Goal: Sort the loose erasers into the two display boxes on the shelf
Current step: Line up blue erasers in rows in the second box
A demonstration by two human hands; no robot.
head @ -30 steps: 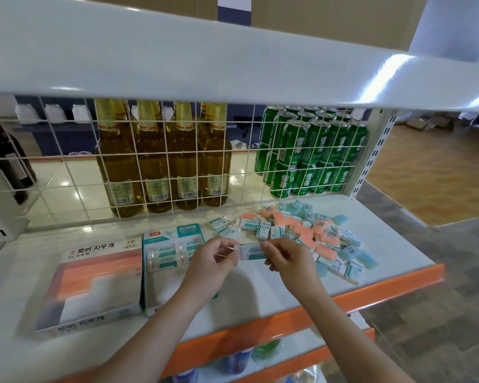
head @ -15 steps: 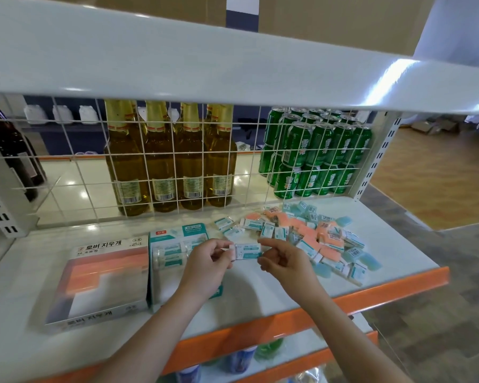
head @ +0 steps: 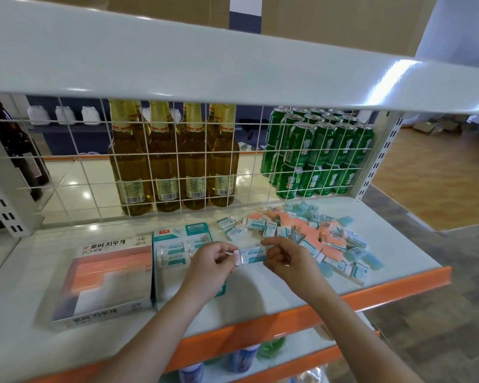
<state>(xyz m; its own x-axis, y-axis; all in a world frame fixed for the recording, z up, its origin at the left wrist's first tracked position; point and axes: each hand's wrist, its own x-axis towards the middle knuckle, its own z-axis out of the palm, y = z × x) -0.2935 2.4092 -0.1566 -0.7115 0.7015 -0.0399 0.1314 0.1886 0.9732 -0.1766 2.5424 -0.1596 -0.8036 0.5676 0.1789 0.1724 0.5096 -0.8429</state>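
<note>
Eraser [head: 251, 255] pinched by both hands [head: 209, 268] [head: 284, 262] beside teal box [head: 174, 244], loose pile [head: 310, 233] right

Bare shelf [head: 263, 288] surface lies open along the front edge, between the teal display box [head: 177, 239] and the eraser pile [head: 315, 233]. The wire grid [head: 177, 167] walls off the back, and the upper shelf [head: 233, 56] overhangs, limiting room above. The orange display box [head: 105, 277] fills the left.
</note>
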